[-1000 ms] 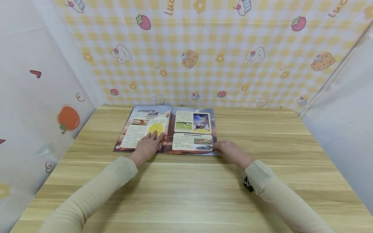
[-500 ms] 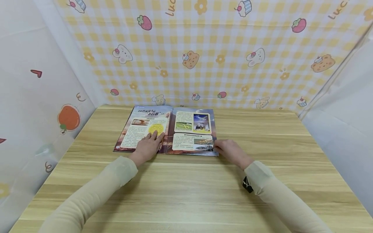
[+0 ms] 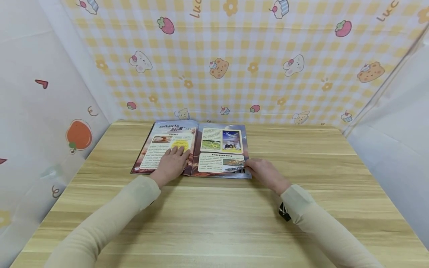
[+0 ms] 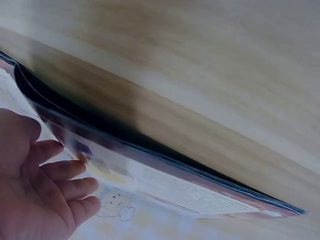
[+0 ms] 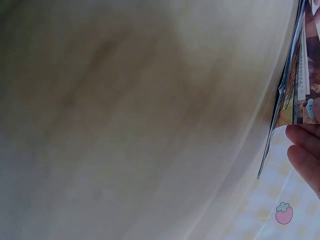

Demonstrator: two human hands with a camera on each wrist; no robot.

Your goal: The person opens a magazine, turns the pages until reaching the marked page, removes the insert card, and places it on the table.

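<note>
An open magazine [image 3: 209, 134] lies on the table, with printed text and photos across both pages. My left hand [image 3: 171, 163] rests on the lower part of the left page, fingers spread near the yellow circle. In the left wrist view the same hand [image 4: 45, 190] has loosely extended fingers over the page, and the pages bow up near the spine. At the lower right corner, my right hand [image 3: 265, 173] pinches a page. The right wrist view has the lifted page corner [image 5: 302, 90] between the thumb and fingers [image 5: 305, 142], apart from the sheets beneath.
The wooden table [image 3: 207, 227] extends around the magazine. Behind it hangs a yellow checked cloth [image 3: 201, 67] with cartoon prints, and a white printed sheet [image 3: 50, 123] borders the left side. A small black object [image 3: 285, 212] sits under the right cuff.
The page's lower right corner has curled up a little more in my right hand's fingers. My left hand has shifted slightly forward on the left page.
</note>
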